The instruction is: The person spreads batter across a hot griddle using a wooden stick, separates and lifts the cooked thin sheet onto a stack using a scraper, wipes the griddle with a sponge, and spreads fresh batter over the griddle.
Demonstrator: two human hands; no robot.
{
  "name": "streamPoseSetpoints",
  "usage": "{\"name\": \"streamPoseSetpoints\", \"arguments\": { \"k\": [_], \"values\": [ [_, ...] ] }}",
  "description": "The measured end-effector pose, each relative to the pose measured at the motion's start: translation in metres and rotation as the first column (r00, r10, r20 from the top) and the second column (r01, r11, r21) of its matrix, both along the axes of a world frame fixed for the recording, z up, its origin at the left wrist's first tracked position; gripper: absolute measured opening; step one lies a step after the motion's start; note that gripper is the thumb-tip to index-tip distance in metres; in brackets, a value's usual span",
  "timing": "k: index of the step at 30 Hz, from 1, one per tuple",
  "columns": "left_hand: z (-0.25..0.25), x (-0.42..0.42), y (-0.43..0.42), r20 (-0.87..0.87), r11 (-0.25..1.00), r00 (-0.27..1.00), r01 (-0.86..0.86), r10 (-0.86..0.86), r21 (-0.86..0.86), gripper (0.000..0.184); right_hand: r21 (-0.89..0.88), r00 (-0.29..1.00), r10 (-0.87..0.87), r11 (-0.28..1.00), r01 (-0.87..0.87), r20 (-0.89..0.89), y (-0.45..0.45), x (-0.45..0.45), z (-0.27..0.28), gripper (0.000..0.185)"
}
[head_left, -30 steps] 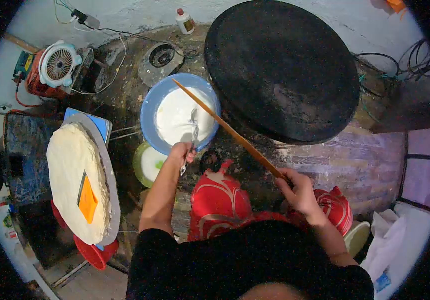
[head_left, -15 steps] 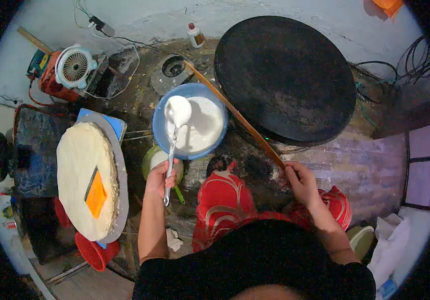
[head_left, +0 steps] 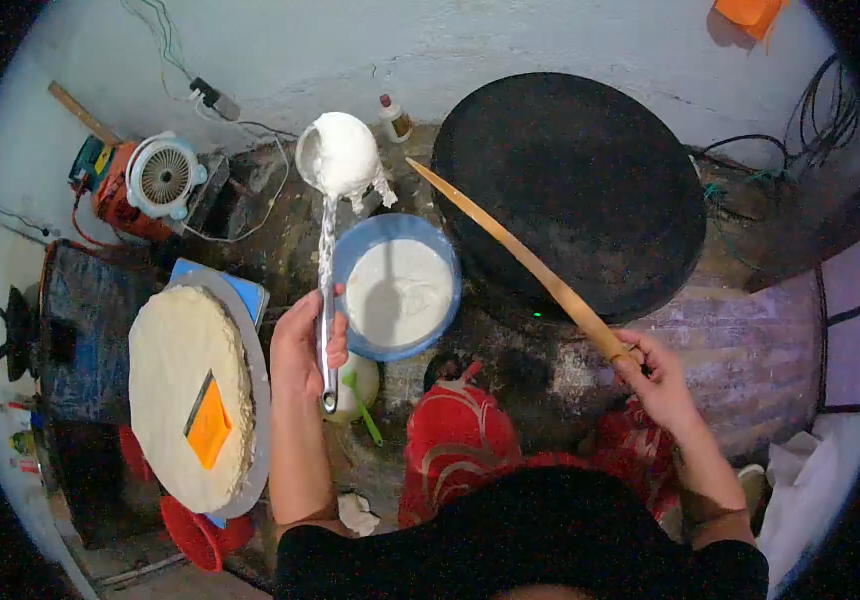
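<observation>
My left hand (head_left: 298,345) is wrapped around the handle of a metal ladle (head_left: 328,265), held upright. Its bowl is heaped with thick white batter (head_left: 348,155), some hanging over the right side. Below and to the right stands a blue bucket (head_left: 387,226) with more white batter (head_left: 400,300) in it. In my right hand (head_left: 658,382), closed on one end, is a long flat wooden spreader (head_left: 520,250). The spreader's tapered tip points up and left, over the near-left edge of a big round black griddle (head_left: 570,180). No batter shows on the griddle.
On the left, a tall stack of thin round pancakes (head_left: 175,390) rests on a grey round board (head_left: 259,420), with an orange-and-black diamond-shaped item (head_left: 210,428) on top. A small fan (head_left: 163,175), a bottle (head_left: 395,120) and cables stand behind. A red basin (head_left: 190,532) sits below.
My left hand has lifted the batter-filled ladle up and away from the bucket. My right hand has shifted slightly right, the spreader still in it. The whole view has tilted upward.
</observation>
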State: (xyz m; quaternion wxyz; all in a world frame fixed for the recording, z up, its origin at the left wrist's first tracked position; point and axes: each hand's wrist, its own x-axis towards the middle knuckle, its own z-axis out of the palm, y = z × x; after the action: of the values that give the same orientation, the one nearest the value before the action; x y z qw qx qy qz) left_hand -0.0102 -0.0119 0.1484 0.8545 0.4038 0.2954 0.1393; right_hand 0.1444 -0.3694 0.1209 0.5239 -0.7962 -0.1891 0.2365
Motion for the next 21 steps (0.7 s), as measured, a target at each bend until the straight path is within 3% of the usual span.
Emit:
{"name": "streamPoseSetpoints", "arguments": {
  "k": [5,7,8,10,11,13,14,16,21],
  "values": [
    [-0.015,0.072,-0.006,0.071,0.996,0.997,0.017,-0.011,-0.087,0.028,-0.026,0.998,-0.052,0.998,0.053,0.02,-0.021,0.034,-0.025,0.022],
    [-0.026,0.105,-0.012,0.042,0.999,0.998,0.038,-0.037,-0.025,0.027,-0.199,0.982,-0.009,0.979,0.048,0.189,-0.02,0.048,-0.024,0.018],
    [-0.035,0.12,-0.014,0.049,0.999,0.999,0.023,-0.022,-0.028,0.022,-0.2,0.982,-0.013,0.979,0.052,0.19,-0.017,0.053,-0.024,0.018],
    [-0.047,0.15,-0.024,-0.014,0.999,0.999,-0.029,0.03,0.023,0.016,-0.27,0.903,0.032,0.958,0.094,0.428,-0.005,0.064,-0.019,0.026],
    [-0.06,0.162,-0.025,0.051,1.0,0.999,0.001,0.0,-0.019,0.013,-0.271,0.903,0.029,0.958,0.097,0.428,0.003,0.07,-0.018,0.026],
    [-0.078,0.183,-0.035,0.003,0.999,0.999,-0.047,0.047,0.003,0.012,-0.204,0.87,0.053,0.977,0.056,0.491,0.015,0.082,-0.02,0.036],
    [-0.085,0.191,-0.041,-0.013,0.997,0.998,-0.055,0.056,0.063,0.011,-0.173,0.776,0.08,0.984,0.037,0.626,0.019,0.09,-0.032,0.041],
    [-0.107,0.203,-0.044,-0.047,0.984,0.997,-0.056,0.065,0.17,0.01,-0.205,0.788,0.111,0.979,0.019,0.605,0.033,0.097,-0.033,0.041],
    [-0.117,0.202,-0.062,-0.084,0.99,0.993,-0.067,0.078,0.128,0.01,-0.248,0.772,0.205,0.967,-0.063,0.602,0.067,0.114,-0.052,0.038]
  ]
}}
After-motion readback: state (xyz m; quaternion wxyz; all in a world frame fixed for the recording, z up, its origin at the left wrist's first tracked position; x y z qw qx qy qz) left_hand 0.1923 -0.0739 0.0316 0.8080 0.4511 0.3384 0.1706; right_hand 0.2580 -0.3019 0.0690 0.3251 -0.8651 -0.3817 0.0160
